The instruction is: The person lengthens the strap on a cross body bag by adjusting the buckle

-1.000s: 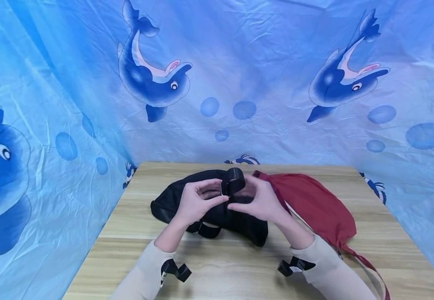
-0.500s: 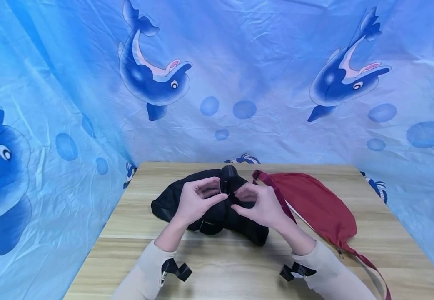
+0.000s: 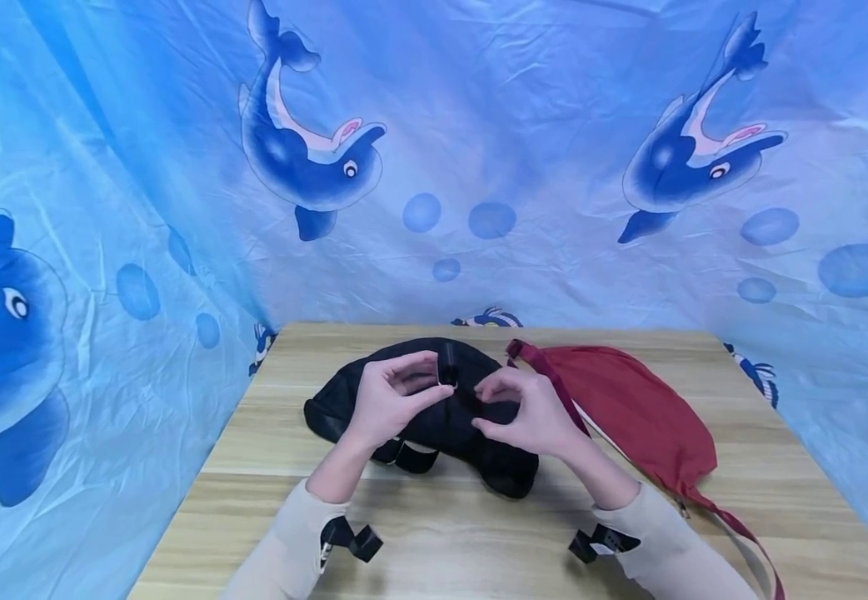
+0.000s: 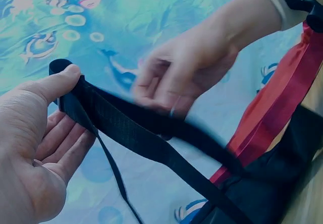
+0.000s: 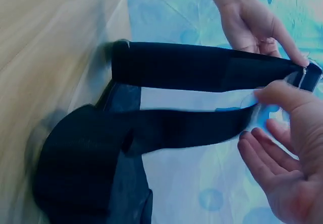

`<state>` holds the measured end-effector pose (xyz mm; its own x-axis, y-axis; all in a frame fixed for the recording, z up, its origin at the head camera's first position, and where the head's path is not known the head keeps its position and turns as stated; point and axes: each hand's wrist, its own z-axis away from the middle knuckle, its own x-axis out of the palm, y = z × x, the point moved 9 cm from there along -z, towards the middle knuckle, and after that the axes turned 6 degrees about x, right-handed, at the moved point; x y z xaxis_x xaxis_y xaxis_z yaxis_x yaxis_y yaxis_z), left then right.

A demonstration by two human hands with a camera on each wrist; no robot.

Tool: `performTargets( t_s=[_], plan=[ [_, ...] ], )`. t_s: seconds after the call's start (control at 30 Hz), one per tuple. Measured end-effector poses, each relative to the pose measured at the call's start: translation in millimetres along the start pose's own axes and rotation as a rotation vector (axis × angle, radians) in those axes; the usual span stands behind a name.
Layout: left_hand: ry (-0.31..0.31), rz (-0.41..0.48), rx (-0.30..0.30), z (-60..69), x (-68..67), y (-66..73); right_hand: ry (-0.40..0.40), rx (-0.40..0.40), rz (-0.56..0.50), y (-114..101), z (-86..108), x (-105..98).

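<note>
Blue dolphin cloth hangs behind wooden table. Black bag lies on table below left grip, which pinches black strap above it. Right grip is close to strap; whether holding it, cannot tell. Red bag lies to right.

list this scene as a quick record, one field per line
left hand: pinches a black strap
right hand: close to the strap, grip unclear
black bag: on the table, beneath the hands
red bag: on the table, right of the black bag in the head view
backdrop: blue, printed with dolphins
</note>
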<state>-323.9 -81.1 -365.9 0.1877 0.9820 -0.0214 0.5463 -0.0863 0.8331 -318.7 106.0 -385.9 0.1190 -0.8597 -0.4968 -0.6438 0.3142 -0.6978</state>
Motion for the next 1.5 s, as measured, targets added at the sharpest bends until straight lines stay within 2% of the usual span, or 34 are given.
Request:
performTargets(
  t_s=[0.17,0.3,0.5,0.67,0.83,0.9,1.03,1.1,1.27,1.4,1.5],
  plan=[
    [-0.071,0.008,0.008,-0.8,9.9,1.6,0.005,-0.05,-0.031,-8.0,-5.2,7.5],
    [-0.048,0.01,0.026,-1.8,7.1,3.5,0.009,-0.066,-0.055,-14.3,-9.0,11.7],
    [-0.06,0.004,0.025,-2.9,4.5,4.0,-0.004,-0.032,0.003,-17.1,-13.4,13.4],
    [-0.008,0.039,0.016,-2.7,-3.6,4.3,0.003,-0.012,-0.004,-13.1,-8.5,4.7],
    [-0.069,0.056,0.02,-2.3,4.4,5.5,-0.019,-0.088,-0.039,-15.8,-7.6,8.0],
    [-0.073,0.046,0.028,-2.3,4.7,6.0,-0.041,-0.081,-0.04,-13.2,-6.5,9.0],
    [-0.031,0.033,0.031,-1.8,-1.1,5.6,-0.06,-0.02,0.042,-5.2,-5.0,1.6],
    [-0.029,0.026,0.028,-1.0,-1.8,5.1,-0.064,-0.007,0.01,-6.4,-7.6,-4.6],
    [-0.088,-0.045,0.031,0.2,5.8,5.3,-0.1,-0.063,-0.153,-29.1,-20.9,-13.5],
    [-0.099,-0.117,0.03,0.6,7.3,5.9,-0.167,-0.06,-0.116,-43.4,-30.3,-10.3],
    [-0.098,-0.142,0.022,1.6,6.5,6.2,-0.203,-0.024,-0.089,-47.2,-34.3,-9.6]
  ],
)
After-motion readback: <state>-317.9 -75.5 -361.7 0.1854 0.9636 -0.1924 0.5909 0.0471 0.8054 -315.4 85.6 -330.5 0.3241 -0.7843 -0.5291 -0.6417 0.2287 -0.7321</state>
